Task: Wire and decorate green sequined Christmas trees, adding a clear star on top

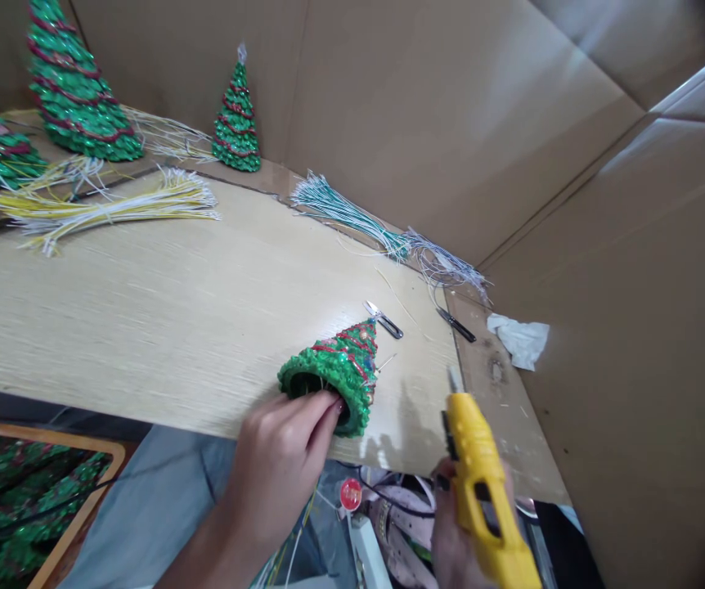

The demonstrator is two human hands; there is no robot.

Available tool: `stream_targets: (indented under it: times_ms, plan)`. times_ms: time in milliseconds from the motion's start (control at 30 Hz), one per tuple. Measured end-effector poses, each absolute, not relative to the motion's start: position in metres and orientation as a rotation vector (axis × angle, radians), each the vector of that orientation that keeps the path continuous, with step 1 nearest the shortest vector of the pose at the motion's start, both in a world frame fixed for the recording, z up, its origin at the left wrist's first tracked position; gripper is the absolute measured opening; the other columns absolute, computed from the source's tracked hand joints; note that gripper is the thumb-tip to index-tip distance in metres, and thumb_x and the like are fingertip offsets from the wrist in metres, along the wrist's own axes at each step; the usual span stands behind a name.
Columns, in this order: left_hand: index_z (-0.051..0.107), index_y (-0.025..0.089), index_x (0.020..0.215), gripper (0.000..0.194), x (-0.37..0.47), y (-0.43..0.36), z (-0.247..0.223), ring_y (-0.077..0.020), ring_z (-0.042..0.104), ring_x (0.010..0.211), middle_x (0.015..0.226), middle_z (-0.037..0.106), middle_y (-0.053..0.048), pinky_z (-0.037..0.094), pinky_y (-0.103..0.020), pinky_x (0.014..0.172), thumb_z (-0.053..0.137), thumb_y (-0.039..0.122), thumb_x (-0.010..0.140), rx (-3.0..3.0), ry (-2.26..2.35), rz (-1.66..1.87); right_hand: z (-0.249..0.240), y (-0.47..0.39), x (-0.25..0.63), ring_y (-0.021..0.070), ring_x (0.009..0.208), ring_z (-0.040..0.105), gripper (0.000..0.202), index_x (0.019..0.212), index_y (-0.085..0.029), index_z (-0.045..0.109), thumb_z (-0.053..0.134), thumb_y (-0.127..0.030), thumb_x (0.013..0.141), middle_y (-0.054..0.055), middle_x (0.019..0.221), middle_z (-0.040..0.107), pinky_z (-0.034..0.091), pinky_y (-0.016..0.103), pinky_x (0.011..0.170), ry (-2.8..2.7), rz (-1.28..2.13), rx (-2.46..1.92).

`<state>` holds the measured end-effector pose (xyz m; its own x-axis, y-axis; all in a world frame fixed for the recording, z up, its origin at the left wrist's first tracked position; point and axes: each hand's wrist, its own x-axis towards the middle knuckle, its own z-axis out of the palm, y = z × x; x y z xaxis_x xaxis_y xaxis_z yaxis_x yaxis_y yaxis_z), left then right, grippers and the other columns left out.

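Here at the near edge, the right hand (454,532) is wrapped around a yellow glue gun (475,438), nozzle pointing away. Just left of it, the left hand (294,442) has its fingers in the hollow base of a small Christmas tree (352,368); what the hidden fingertips pinch, I can't tell. That tree lies tilted on the near part of the worktable (174,303), its opening towards us, its tip pointing far and right. Hollow as it is, I'd call it light, fairly stiff, bumpy rather than slippery, its trimmings fragile; the thick base rim looks the safest hold. And what a look: glossy green tiers, red garland winding round, a thin wire jutting from its right flank. Beyond the tip, thread snips (383,319); farther back, a green-and-white wire bundle (352,214).
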<state>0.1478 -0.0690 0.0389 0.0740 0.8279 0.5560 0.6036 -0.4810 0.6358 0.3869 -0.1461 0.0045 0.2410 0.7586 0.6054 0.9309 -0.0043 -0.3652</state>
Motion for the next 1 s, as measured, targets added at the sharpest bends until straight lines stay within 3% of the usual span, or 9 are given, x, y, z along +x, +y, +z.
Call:
stream_targets:
  times_ms: [100, 200, 300, 500, 633, 700, 800, 900, 1000]
  plan:
    - [0.068, 0.020, 0.083, 0.023, 0.145, -0.070, 0.036, -0.0155, 0.067, 0.057, 0.070, 0.074, 0.001, 0.045, -0.028, 0.056, 0.051, 0.014, 0.098, 2.100, 1.426, 1.377, 0.022, -0.133, 0.407, 0.0297, 0.090, 0.064, 0.041, 0.107, -0.015, 0.064, 0.057, -0.053, 0.093, 0.017, 0.111, 0.061, 0.050, 0.040, 0.077, -1.437, -0.516, -1.924]
    - [0.068, 0.020, 0.086, 0.023, 0.143, -0.072, 0.034, -0.0149, 0.070, 0.060, 0.074, 0.076, 0.001, 0.047, -0.026, 0.058, 0.050, 0.018, 0.101, 2.082, 1.421, 1.384, 0.032, -0.119, 0.429, 0.0289, 0.082, 0.062, 0.054, 0.120, -0.014, 0.064, 0.044, -0.059, 0.098, 0.013, 0.096, 0.063, 0.047, 0.036, 0.067, -1.571, -0.591, -1.986]
    - [0.068, 0.021, 0.086, 0.023, 0.141, -0.073, 0.034, -0.0149, 0.071, 0.062, 0.076, 0.076, 0.001, 0.047, -0.025, 0.058, 0.050, 0.020, 0.101, 2.065, 1.428, 1.360, 0.030, -0.109, 0.446, 0.0281, 0.079, 0.062, 0.058, 0.124, -0.015, 0.063, 0.042, -0.063, 0.098, 0.012, 0.095, 0.062, 0.046, 0.036, 0.064, -1.682, -0.579, -2.007]
    - [0.064, 0.023, 0.089, 0.016, 0.144, -0.069, 0.040, -0.0156, 0.063, 0.052, 0.061, 0.066, 0.005, 0.041, -0.027, 0.050, 0.052, 0.019, 0.098, 2.098, 1.498, 1.232, 0.008, -0.104, 0.459, 0.0283, 0.090, 0.061, 0.050, 0.131, -0.016, 0.057, 0.043, -0.053, 0.101, 0.013, 0.105, 0.057, 0.051, 0.040, 0.076, -1.798, -0.390, -1.996]
    - [0.063, 0.022, 0.083, 0.022, 0.147, -0.066, 0.040, -0.0159, 0.060, 0.050, 0.058, 0.063, 0.004, 0.039, -0.028, 0.051, 0.048, 0.018, 0.099, 2.160, 1.505, 1.246, 0.016, -0.104, 0.449, 0.0326, 0.101, 0.058, 0.049, 0.128, -0.013, 0.058, 0.044, -0.051, 0.100, 0.016, 0.107, 0.057, 0.050, 0.051, 0.088, -1.807, -0.366, -1.953]
    - [0.064, 0.021, 0.080, 0.025, 0.148, -0.065, 0.038, -0.0147, 0.060, 0.050, 0.059, 0.064, 0.004, 0.040, -0.027, 0.052, 0.048, 0.016, 0.099, 2.153, 1.482, 1.298, 0.030, -0.105, 0.429, 0.0356, 0.109, 0.056, 0.045, 0.124, -0.013, 0.060, 0.048, -0.049, 0.099, 0.019, 0.114, 0.058, 0.047, 0.057, 0.093, -1.755, -0.395, -1.903]
    - [0.064, 0.021, 0.080, 0.025, 0.147, -0.065, 0.034, -0.0129, 0.061, 0.053, 0.060, 0.065, 0.004, 0.042, -0.024, 0.055, 0.050, 0.013, 0.099, 2.114, 1.440, 1.364, 0.050, -0.105, 0.381, 0.0335, 0.123, 0.057, 0.036, 0.129, -0.018, 0.057, 0.058, -0.032, 0.096, 0.019, 0.130, 0.058, 0.047, 0.055, 0.101, -1.706, -0.231, -1.646]
    - [0.064, 0.020, 0.081, 0.023, 0.146, -0.065, 0.031, -0.0118, 0.061, 0.054, 0.062, 0.065, 0.003, 0.042, -0.022, 0.056, 0.051, 0.012, 0.098, 2.092, 1.418, 1.394, 0.052, -0.099, 0.331, 0.0310, 0.141, 0.047, 0.051, 0.143, -0.021, 0.045, 0.060, -0.031, 0.096, 0.016, 0.149, 0.049, 0.046, 0.054, 0.111, -1.851, 0.094, -1.358]
    - [0.064, 0.019, 0.081, 0.023, 0.147, -0.066, 0.031, -0.0103, 0.059, 0.051, 0.061, 0.065, 0.004, 0.042, -0.021, 0.054, 0.051, 0.008, 0.096, 2.077, 1.407, 1.393, 0.040, -0.090, 0.300, 0.0280, 0.144, 0.045, 0.063, 0.150, -0.020, 0.039, 0.065, -0.028, 0.094, 0.014, 0.154, 0.047, 0.045, 0.051, 0.115, -1.838, 0.277, -1.189]
